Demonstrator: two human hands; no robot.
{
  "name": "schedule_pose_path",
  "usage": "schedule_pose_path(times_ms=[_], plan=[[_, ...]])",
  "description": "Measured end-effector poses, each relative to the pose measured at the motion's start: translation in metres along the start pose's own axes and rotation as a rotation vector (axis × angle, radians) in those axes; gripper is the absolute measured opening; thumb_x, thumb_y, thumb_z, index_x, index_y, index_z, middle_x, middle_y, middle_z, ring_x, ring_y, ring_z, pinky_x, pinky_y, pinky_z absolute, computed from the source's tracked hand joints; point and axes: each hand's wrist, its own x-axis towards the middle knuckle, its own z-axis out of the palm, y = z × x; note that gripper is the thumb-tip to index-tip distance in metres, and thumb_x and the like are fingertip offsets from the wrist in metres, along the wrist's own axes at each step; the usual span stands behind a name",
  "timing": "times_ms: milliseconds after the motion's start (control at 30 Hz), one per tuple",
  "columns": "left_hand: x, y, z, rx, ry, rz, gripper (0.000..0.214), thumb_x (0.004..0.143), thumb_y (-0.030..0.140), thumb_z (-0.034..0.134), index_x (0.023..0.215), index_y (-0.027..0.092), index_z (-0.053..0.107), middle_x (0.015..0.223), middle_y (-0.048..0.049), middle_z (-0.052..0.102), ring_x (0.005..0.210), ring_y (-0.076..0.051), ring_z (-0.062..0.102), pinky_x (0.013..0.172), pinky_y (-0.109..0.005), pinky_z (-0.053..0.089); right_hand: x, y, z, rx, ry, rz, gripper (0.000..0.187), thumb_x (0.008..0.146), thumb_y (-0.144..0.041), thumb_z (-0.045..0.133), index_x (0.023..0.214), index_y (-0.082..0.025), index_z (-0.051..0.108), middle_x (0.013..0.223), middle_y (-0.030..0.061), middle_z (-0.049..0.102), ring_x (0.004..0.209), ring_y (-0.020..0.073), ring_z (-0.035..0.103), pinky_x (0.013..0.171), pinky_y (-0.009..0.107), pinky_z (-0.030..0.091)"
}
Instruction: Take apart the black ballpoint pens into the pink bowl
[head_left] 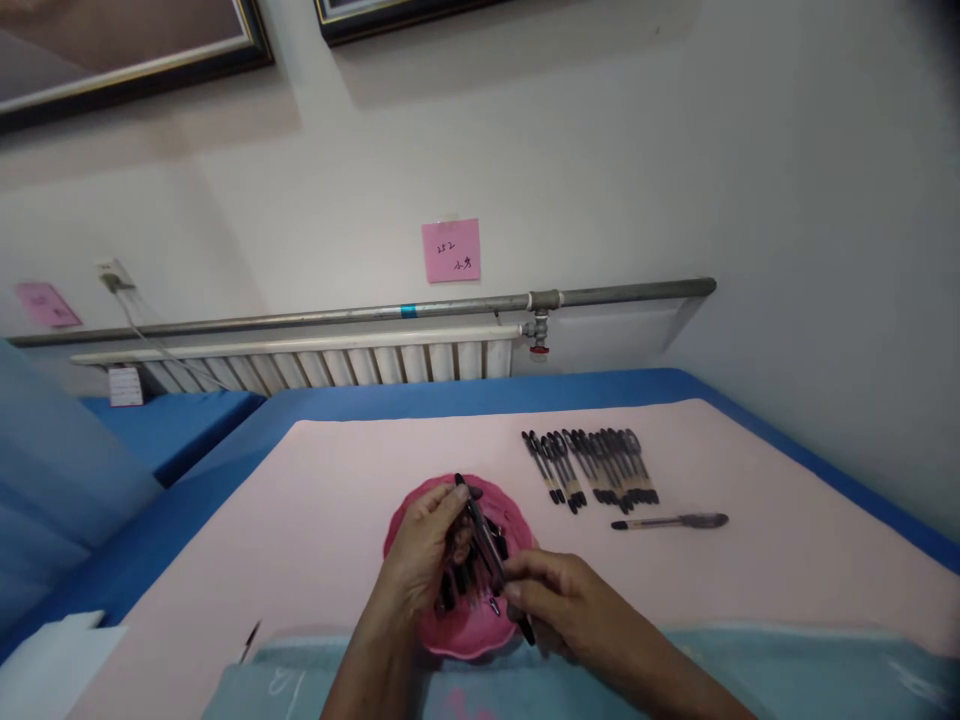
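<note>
My left hand (426, 545) is closed around the upper part of a dark pen (487, 545), which slants down to the right. The fingers of my right hand (555, 600) pinch the same pen near its lower end. Beneath both hands sits a pink bowl (480, 640) with a wavy rim. Several dark pen parts (469, 580) lie in it, partly covered by my hands. To the right of the bowl, several black-ended clear pens (592, 468) lie side by side in a row. One more pen (667, 522) rests crosswise in front of that row.
Pink covering (315, 520) lies over the blue-edged table. A turquoise cloth (765, 665) runs along the near edge, with a thin dark-tipped piece (251, 638) beside it at left. White sheets (56, 655) are at lower left. Behind stand a radiator (375, 362) and a pipe (315, 322).
</note>
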Motion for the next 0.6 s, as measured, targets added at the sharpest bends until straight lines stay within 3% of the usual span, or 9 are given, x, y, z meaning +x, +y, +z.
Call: schedule_pose_path(times_ms=[200,333,467,533,600], plan=[[0.004,0.013,-0.025,0.071,0.153,0.017,0.042,0.059,0.049,0.074,0.061,0.018,0.047,0.044,0.0090,0.040,0.037,-0.004,0.031,0.038,-0.017,0.020,-0.004,-0.006,-0.005,-0.130,0.052,0.040,0.006,0.068,-0.016,0.051,0.069,-0.018,0.056,0.052,-0.0065,0.045,0.045,0.0067,0.038,0.045,0.019,0.028],[0.002,0.020,-0.044,0.452,0.228,-0.030,0.039,0.061,0.047,0.072,0.052,0.019,0.046,0.040,0.0073,0.040,0.037,-0.007,0.032,0.039,-0.020,0.020,-0.002,-0.003,-0.008,-0.133,0.146,0.066,0.007,0.068,-0.016,0.047,0.069,-0.019,0.054,0.049,-0.0066,0.045,0.039,0.0066,0.034,0.040,0.020,0.023],[-0.002,0.021,-0.048,0.826,0.370,0.117,0.034,0.059,0.037,0.074,0.043,0.019,0.050,0.041,0.0034,0.045,0.042,-0.010,0.036,0.043,-0.022,0.019,0.002,0.004,-0.008,-0.091,0.164,0.061,0.006,0.070,-0.019,0.047,0.071,-0.019,0.053,0.049,-0.0069,0.045,0.037,0.0055,0.033,0.038,0.019,0.023],[-0.003,0.021,-0.041,0.814,0.343,0.178,0.028,0.064,0.037,0.071,0.048,0.019,0.056,0.045,0.0021,0.049,0.045,-0.010,0.038,0.044,-0.022,0.022,0.004,0.007,-0.008,-0.048,0.127,0.048,0.005,0.071,-0.021,0.049,0.072,-0.019,0.053,0.050,-0.0067,0.046,0.037,0.0052,0.034,0.038,0.019,0.023],[-0.005,0.019,-0.031,0.657,0.234,0.137,0.026,0.069,0.041,0.066,0.057,0.019,0.059,0.047,0.0034,0.047,0.043,-0.010,0.037,0.043,-0.022,0.023,0.006,0.010,-0.008,0.006,0.082,0.047,0.005,0.072,-0.023,0.050,0.072,-0.019,0.052,0.050,-0.0064,0.048,0.037,0.0048,0.034,0.037,0.019,0.021]])
